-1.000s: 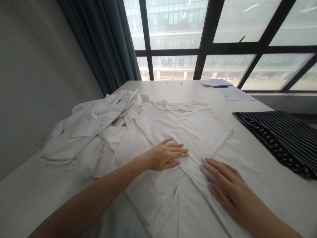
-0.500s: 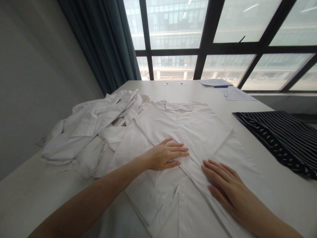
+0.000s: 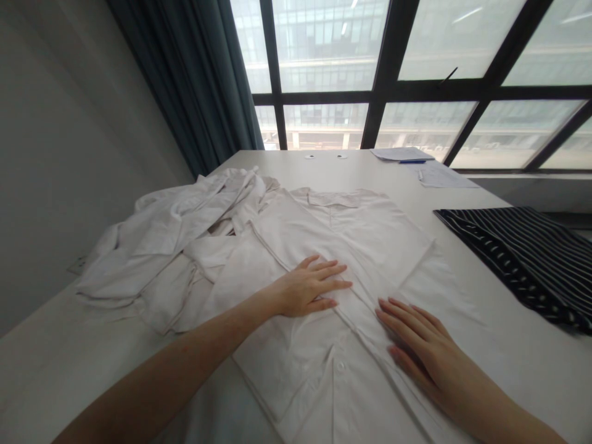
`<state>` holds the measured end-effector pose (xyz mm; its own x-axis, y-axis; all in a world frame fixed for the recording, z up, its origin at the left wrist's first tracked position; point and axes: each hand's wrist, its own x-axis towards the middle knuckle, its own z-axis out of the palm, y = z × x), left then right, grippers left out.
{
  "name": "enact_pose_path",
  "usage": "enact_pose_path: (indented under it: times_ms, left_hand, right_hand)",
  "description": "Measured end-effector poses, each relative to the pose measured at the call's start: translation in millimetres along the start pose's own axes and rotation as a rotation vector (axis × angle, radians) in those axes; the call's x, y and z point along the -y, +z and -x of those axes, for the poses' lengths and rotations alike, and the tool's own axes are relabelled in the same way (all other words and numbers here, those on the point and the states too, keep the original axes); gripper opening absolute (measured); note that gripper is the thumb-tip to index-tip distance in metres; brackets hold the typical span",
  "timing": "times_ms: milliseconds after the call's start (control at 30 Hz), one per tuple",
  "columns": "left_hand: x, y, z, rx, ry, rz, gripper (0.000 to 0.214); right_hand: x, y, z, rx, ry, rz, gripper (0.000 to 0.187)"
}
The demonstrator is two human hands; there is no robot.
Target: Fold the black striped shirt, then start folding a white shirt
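Observation:
A white shirt (image 3: 324, 222) lies spread on the table in front of me, its collar at the far end. One sleeve is folded slantwise across the body, and a button shows low on the front placket. My left hand (image 3: 309, 288) rests palm down on the middle of the shirt, fingers spread. To its right, my right hand (image 3: 419, 342) lies on the folded edge with its fingers stretched out. Neither hand grips the cloth. Both palms are hidden from view.
A heap of crumpled white garments (image 3: 171, 228) lies left of the shirt on the white table (image 3: 282, 161). At the right is a black striped cloth (image 3: 531, 259). Papers (image 3: 398, 154) and a blue pen (image 3: 412, 161) lie at the far edge, before the windows.
The fingers of my left hand have spread a little more, in the same place on the shirt. My right hand and the shirt look the same.

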<state>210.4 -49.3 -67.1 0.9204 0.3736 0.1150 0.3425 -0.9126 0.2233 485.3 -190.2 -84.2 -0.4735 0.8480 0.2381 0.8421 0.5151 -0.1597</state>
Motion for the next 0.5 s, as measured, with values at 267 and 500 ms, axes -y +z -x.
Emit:
enact_pose_path:
  times_ms: [267,500]
  left_hand:
    - [1.8,3.6,0.5,-0.052,-0.031,0.002,0.043]
    - [1.5,7.9,-1.5,-0.081,-0.163,-0.025,0.042]
  right_hand:
    - [-0.7,0.8,0.0,-0.017,0.000,-0.004,0.046]
    - [-0.7,-0.3,-0.4,-0.006,-0.002,-0.002,0.045]
